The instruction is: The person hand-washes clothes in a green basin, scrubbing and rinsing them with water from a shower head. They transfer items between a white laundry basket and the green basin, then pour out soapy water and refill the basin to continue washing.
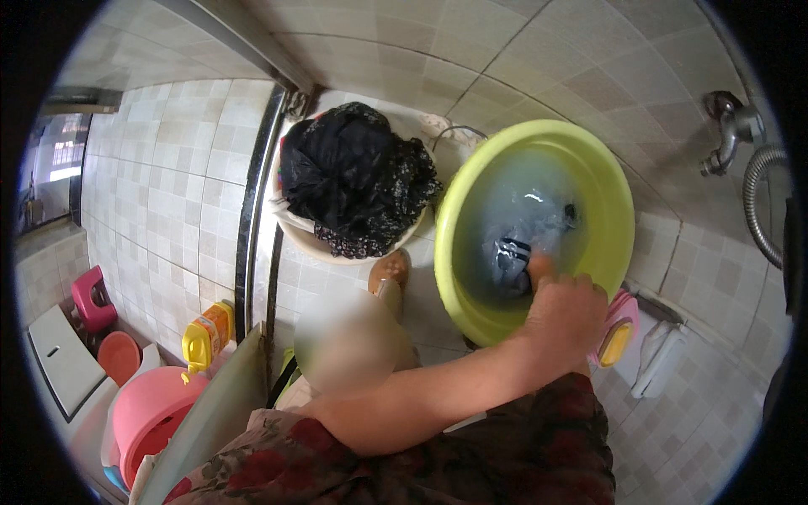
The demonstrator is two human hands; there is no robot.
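Observation:
My left hand (562,309) reaches over the near rim of a yellow-green plastic basin (445,271). Its fingers are partly curled and blurred, one beside a wet grey garment with dark and white stripes (512,259); whether they grip it is unclear. Cloudy bluish water (536,173) surrounds the garment, and a small dark part of cloth shows farther right in it. My right hand is out of view. To the left of the basin, a pale tub (334,252) is heaped with black cloth (353,164), some of it patterned.
A metal tap (729,136) and shower hose (760,202) are on the right. Pink-and-yellow brushes or soap holders (615,341) sit beside the basin. At left are a yellow bottle (207,334), pink basins (154,404) and a pink stool (93,298). A brown shoe (388,270) is near the tub.

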